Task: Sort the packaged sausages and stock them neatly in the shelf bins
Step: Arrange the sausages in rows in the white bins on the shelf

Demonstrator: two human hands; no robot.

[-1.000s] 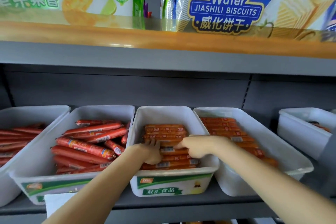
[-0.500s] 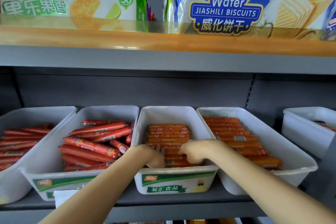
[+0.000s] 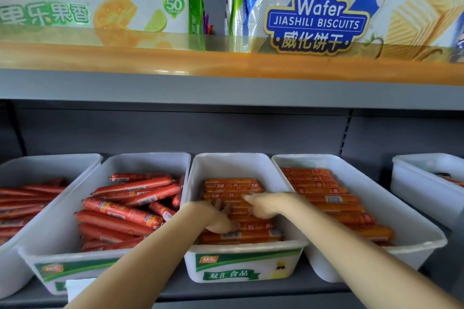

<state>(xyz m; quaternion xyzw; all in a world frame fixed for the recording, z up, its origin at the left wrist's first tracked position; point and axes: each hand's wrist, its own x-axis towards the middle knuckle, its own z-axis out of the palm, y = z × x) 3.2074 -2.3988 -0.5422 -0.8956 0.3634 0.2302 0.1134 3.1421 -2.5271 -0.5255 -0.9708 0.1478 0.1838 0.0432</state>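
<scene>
While both hands [image 3: 241, 211] rest on them, sausages [image 3: 232, 184] lie crosswise.

Grey shelf [image 3: 251, 291] carries white bins [image 3: 241, 268] (five).

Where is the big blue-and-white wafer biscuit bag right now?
The blue-and-white wafer biscuit bag stands on the upper shelf, right of centre, above the white plastic bins, beside a green packet.

You've got 5 white bins [image 3: 241, 165] on the lower shelf, all w/ sausages [image 3: 232, 185], too many to count. 2 hands [image 3: 263, 204] in the middle bin. Up top: 1 wafer bag [image 3: 326, 7], 1 box [image 3: 100, 5].
</scene>
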